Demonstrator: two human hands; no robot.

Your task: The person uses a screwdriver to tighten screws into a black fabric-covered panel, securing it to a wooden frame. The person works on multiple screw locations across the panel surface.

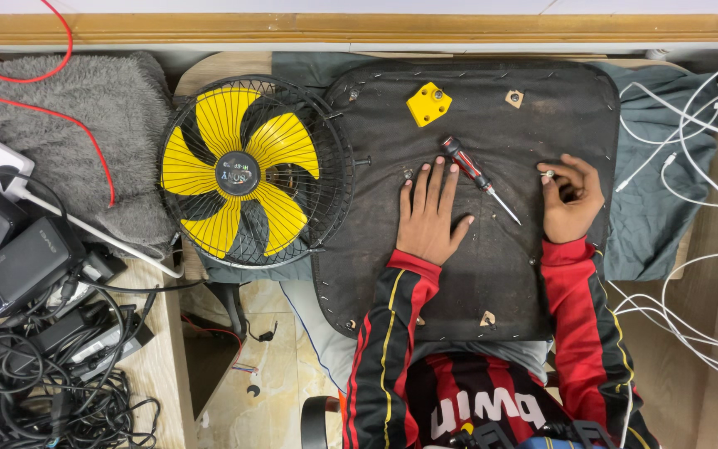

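Black padded fabric, stapled along its edges, is seen to cover the board (492, 274) that serves as the working surface, and it is laid over a grey-green cloth (654, 166) on the wooden bench (159, 357). On this board the left hand (428, 214) is pressed flat, fingers spread and nothing gripped. Just right of it a red-and-black screwdriver (477, 176) is laid at a slant, untouched. Further right on the board, the right hand (572, 199) is curled narrow, and a small screw (548, 174) is pinched between thumb and fingertips. Near the board's far edge a yellow plastic block (429, 103) is placed. Against the board's left edge a yellow-bladed fan (247, 170) in a black wire cage is laid face up. Beyond the fan, a grey fluffy mat (76, 133), black adapters (18, 258) and tangled cables are spread. White cables (691, 166) are trailed right of the board. A wooden rail (359, 27) is run along the wall behind.
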